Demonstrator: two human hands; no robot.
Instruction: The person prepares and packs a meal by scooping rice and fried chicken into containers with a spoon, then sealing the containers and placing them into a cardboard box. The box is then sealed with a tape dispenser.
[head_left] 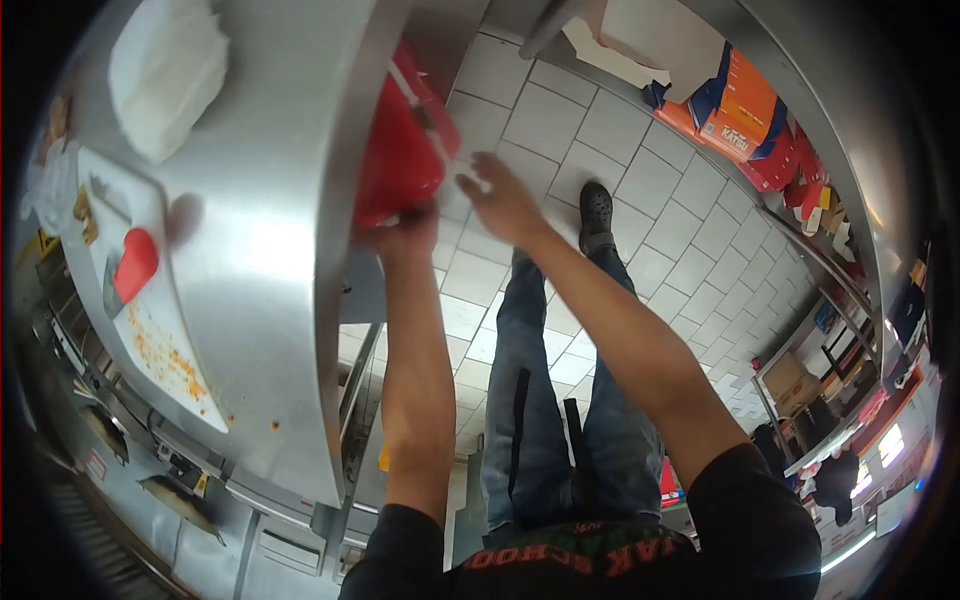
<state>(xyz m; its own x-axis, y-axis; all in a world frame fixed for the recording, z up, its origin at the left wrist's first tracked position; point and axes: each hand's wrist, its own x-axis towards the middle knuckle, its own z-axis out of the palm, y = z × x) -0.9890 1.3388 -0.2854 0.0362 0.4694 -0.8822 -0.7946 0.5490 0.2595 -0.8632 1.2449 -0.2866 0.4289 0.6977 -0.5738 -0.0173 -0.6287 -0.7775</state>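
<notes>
A glossy red plastic container [402,165], with a whitish strip along one side, is at the edge of the steel counter. My left hand [405,228] grips its near end from below, and most of the fingers are hidden behind it. To the right of the container, my right hand [500,200] is in the air over the floor, empty, with its fingers apart. The container is blurred, and I cannot see what is inside it.
The steel counter [265,230] holds a white cutting board [180,345] with orange crumbs, a red-handled tool [137,262] and a white bundle [168,80]. At the right, a shelf carries an orange and blue package [745,110]. Tiled floor [640,150] lies between.
</notes>
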